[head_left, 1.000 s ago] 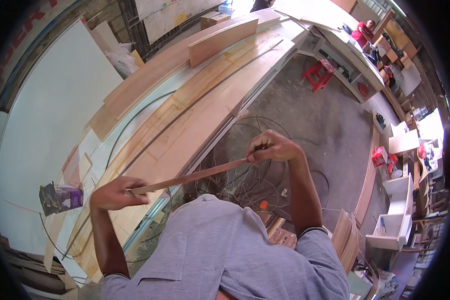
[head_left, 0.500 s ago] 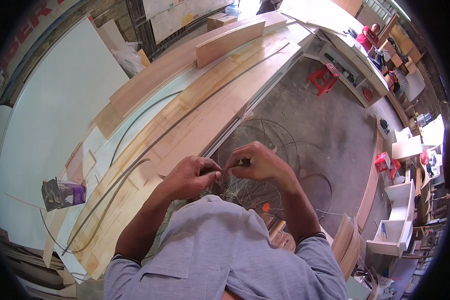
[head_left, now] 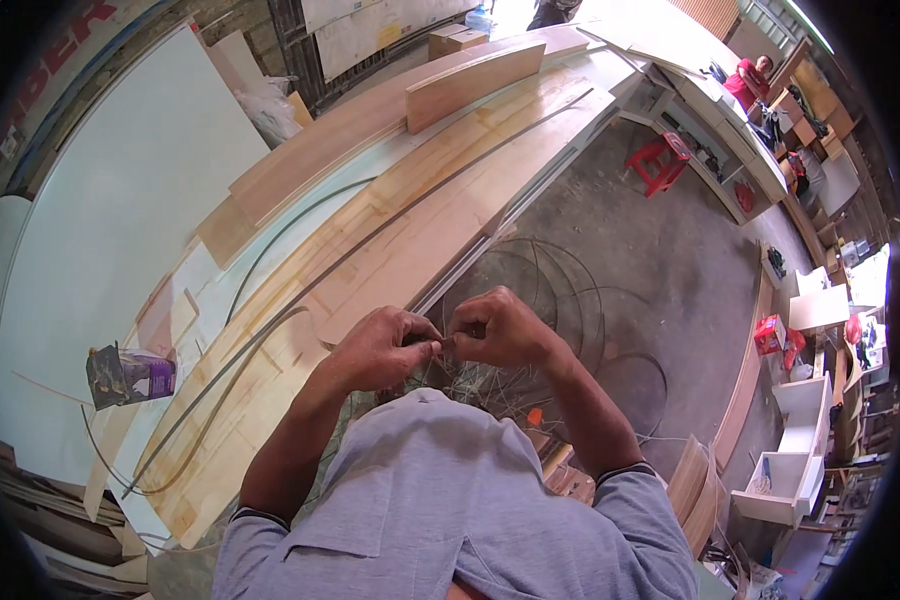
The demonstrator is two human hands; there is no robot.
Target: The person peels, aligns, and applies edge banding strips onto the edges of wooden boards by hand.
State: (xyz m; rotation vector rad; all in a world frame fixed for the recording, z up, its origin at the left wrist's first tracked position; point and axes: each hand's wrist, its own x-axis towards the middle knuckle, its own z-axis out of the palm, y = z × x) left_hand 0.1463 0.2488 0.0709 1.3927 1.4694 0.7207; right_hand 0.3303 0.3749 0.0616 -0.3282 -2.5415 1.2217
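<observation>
My left hand (head_left: 378,350) and my right hand (head_left: 502,330) meet in front of my chest, both closed in a pinch. Their fingertips almost touch around something too small and thin to make out. Below them, loops and scraps of thin strip (head_left: 490,382) lie tangled on the floor. To the left of my hands is the workbench, where a long pale wooden board (head_left: 260,375) carries a long dark narrow strip (head_left: 370,230). A shorter curled strip (head_left: 232,385) rests on the same board, nearer to me.
A torn dark and purple container (head_left: 135,378) stands at the left of the bench. More boards (head_left: 475,88) lie farther back. On the floor are a red stool (head_left: 658,165) and, at right, white drawer boxes (head_left: 782,475). A person in red (head_left: 745,82) is far right.
The scene has shifted slightly right and down in view. My hands stay together with fingertips pinched; the right hand's fingers have turned a little.
</observation>
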